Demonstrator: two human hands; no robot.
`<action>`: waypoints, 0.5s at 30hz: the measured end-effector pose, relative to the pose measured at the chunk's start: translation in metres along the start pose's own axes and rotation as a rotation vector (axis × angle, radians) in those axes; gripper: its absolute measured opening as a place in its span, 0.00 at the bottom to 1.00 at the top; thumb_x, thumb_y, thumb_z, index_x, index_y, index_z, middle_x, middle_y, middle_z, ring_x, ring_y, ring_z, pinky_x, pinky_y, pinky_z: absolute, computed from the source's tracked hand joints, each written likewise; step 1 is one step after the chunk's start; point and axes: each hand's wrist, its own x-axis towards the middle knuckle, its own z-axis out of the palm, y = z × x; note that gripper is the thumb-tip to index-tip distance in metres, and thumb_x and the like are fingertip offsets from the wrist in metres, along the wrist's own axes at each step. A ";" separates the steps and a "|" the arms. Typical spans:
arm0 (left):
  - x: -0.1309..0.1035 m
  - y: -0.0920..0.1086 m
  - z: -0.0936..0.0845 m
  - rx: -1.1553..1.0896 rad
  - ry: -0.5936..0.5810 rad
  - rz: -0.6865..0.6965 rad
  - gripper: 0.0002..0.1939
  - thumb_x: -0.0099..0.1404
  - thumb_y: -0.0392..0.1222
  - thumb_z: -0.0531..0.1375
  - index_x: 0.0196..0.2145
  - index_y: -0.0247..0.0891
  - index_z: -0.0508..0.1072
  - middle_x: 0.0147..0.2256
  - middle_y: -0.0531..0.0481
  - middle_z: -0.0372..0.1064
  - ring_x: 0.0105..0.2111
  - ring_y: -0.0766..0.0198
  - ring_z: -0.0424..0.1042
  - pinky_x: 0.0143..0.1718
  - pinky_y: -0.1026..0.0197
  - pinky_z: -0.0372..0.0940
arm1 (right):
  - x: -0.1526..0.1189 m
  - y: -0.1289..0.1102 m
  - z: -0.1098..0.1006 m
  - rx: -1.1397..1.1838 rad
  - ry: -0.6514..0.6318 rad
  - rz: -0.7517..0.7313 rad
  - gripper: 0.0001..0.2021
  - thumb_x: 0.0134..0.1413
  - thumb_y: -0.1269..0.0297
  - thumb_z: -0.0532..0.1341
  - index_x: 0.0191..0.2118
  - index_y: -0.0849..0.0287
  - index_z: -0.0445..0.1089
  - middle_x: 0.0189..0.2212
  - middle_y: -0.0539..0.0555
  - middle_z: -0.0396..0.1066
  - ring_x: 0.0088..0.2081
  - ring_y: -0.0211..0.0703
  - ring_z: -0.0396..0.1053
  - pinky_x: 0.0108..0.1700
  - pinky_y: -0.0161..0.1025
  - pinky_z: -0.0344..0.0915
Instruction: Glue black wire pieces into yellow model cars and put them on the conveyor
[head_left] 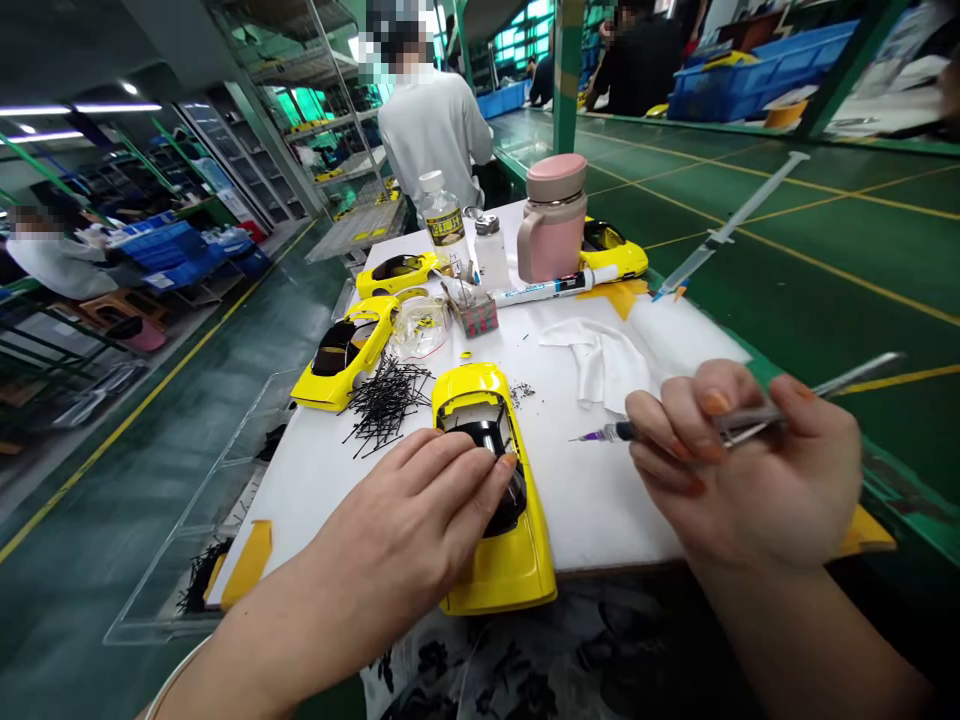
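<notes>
A yellow toy car body (pixel 517 560) lies at the table's front edge, its nose pointing away and its black window part inside the frame. Across its left side and roof rests my left hand (pixel 420 500), fingers together and wrapped over the body. My right hand (pixel 750 460) is closed, palm up, to the right of the car. It holds a syringe (pixel 616 432) with a purple needle tip pointing left, and metal tweezers (pixel 855 375) stick out past the thumb. A pile of thin black parts (pixel 386 400) lies left of the car, and tiny black bits (pixel 521 393) lie to its right.
More yellow car bodies (pixel 341 350) stand at the left and back. Behind are a pink mug (pixel 553 225), a bottle (pixel 442 215), a marker (pixel 551 288), a small box (pixel 478 318), a white cloth (pixel 600 360) and a large syringe (pixel 731 225). A person in white (pixel 431 130) sits beyond.
</notes>
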 end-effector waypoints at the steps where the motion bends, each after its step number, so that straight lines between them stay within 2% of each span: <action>1: 0.002 0.001 -0.001 -0.001 -0.004 0.003 0.20 0.72 0.33 0.56 0.60 0.27 0.70 0.47 0.37 0.76 0.50 0.47 0.73 0.54 0.43 0.71 | -0.003 -0.003 0.000 -0.003 0.010 0.006 0.13 0.55 0.54 0.65 0.24 0.53 0.72 0.15 0.47 0.46 0.20 0.37 0.43 0.15 0.28 0.40; 3: 0.004 0.000 -0.003 -0.028 0.012 -0.006 0.20 0.72 0.32 0.55 0.60 0.30 0.71 0.47 0.38 0.76 0.50 0.48 0.73 0.55 0.43 0.71 | -0.010 -0.006 0.001 -0.008 0.011 0.023 0.13 0.55 0.55 0.65 0.23 0.52 0.71 0.15 0.47 0.45 0.19 0.37 0.43 0.14 0.29 0.40; 5: 0.003 -0.005 -0.005 -0.147 0.036 -0.043 0.23 0.70 0.33 0.58 0.61 0.33 0.70 0.48 0.39 0.76 0.51 0.49 0.73 0.57 0.43 0.70 | -0.019 -0.007 0.003 0.004 -0.006 0.048 0.14 0.57 0.55 0.65 0.23 0.52 0.70 0.14 0.47 0.43 0.18 0.37 0.42 0.13 0.30 0.41; 8: 0.000 -0.023 0.001 -0.488 0.124 -0.111 0.30 0.67 0.47 0.65 0.64 0.38 0.69 0.51 0.38 0.75 0.53 0.49 0.73 0.55 0.45 0.71 | -0.033 -0.001 0.010 0.044 -0.062 0.113 0.19 0.61 0.47 0.61 0.23 0.51 0.70 0.14 0.46 0.41 0.18 0.38 0.42 0.13 0.31 0.41; 10: 0.001 -0.039 0.013 -0.677 0.274 -0.212 0.29 0.67 0.56 0.65 0.62 0.44 0.73 0.50 0.41 0.76 0.50 0.51 0.74 0.52 0.47 0.72 | -0.041 0.006 0.017 0.068 -0.122 0.167 0.22 0.63 0.43 0.58 0.23 0.51 0.70 0.14 0.46 0.40 0.17 0.38 0.42 0.13 0.32 0.42; 11: 0.003 -0.046 0.022 -0.732 0.389 -0.305 0.24 0.69 0.55 0.64 0.58 0.46 0.76 0.47 0.43 0.78 0.47 0.54 0.76 0.50 0.50 0.73 | -0.045 0.011 0.021 0.075 -0.156 0.193 0.22 0.64 0.43 0.57 0.24 0.51 0.71 0.14 0.46 0.40 0.17 0.39 0.42 0.14 0.33 0.43; 13: 0.009 -0.057 0.042 -0.789 0.605 -0.538 0.13 0.72 0.47 0.62 0.50 0.44 0.82 0.41 0.46 0.80 0.41 0.60 0.77 0.46 0.56 0.73 | -0.051 0.019 0.030 0.089 -0.210 0.230 0.18 0.65 0.48 0.57 0.27 0.51 0.72 0.14 0.46 0.40 0.18 0.39 0.43 0.16 0.34 0.45; 15: 0.013 -0.061 0.063 -0.825 0.784 -0.694 0.08 0.69 0.40 0.65 0.44 0.42 0.84 0.38 0.47 0.81 0.38 0.62 0.78 0.42 0.60 0.73 | -0.057 0.027 0.039 0.101 -0.241 0.253 0.13 0.65 0.53 0.58 0.30 0.49 0.72 0.14 0.46 0.41 0.19 0.39 0.45 0.18 0.34 0.46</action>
